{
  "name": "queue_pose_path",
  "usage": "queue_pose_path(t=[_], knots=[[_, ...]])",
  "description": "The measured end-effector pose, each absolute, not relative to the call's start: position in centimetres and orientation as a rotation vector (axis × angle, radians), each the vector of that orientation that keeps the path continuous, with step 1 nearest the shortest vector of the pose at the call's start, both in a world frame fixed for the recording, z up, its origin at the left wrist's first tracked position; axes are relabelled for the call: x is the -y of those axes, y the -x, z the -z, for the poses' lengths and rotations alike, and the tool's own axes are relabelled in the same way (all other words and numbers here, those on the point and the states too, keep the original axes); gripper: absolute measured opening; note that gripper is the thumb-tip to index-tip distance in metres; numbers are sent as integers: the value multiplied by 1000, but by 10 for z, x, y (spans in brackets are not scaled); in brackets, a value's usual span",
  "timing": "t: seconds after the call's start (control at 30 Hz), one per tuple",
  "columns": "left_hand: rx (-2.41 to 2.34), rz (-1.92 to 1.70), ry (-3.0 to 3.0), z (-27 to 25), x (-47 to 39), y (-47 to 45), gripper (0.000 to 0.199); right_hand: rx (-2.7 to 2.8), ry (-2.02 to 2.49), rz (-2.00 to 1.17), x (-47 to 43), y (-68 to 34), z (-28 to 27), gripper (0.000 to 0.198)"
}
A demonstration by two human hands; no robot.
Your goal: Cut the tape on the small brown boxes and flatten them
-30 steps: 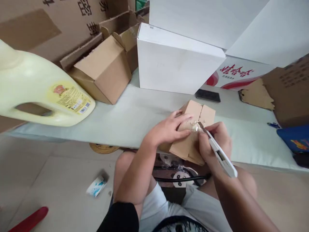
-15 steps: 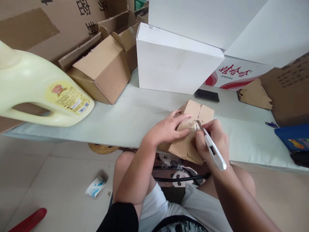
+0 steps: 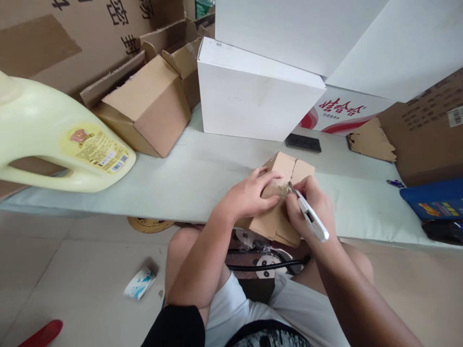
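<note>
A small brown cardboard box lies at the table's near edge, tilted, with a seam across its top and crumpled clear tape in the middle. My left hand rests over its left side, fingers spread and the thumb stretched toward the tape. My right hand is closed round a white utility knife. The knife's tip meets the tape near the seam. How far the blade is out, or how deep it goes, I cannot tell.
Beyond the box lie a black phone and a white box. An open carton and a yellow jug stand left. A torn cardboard piece and a blue packet are right. A tape roll lies on the floor.
The whole view has shifted slightly. The knife tip has moved a little left and nearer along the tape, with my right hand. My left hand stays on the box.
</note>
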State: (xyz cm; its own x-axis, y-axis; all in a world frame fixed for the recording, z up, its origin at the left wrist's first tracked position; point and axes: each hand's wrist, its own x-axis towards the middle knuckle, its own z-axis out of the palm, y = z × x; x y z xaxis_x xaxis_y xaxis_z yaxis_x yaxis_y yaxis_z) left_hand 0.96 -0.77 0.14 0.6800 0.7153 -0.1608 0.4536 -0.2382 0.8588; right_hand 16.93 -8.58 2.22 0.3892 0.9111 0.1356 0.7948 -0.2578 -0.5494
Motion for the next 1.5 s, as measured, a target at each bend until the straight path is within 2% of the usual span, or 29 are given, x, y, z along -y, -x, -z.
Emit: queue_pose_path(t=[0.4, 1.5], knots=[[-907, -363, -1831, 3, 6, -15, 50, 1423, 2011, -308, 94, -170, -19, 9], [-991, -238, -1817, -6, 10, -17, 50, 1516, 2055, -290, 103, -170, -26, 10]])
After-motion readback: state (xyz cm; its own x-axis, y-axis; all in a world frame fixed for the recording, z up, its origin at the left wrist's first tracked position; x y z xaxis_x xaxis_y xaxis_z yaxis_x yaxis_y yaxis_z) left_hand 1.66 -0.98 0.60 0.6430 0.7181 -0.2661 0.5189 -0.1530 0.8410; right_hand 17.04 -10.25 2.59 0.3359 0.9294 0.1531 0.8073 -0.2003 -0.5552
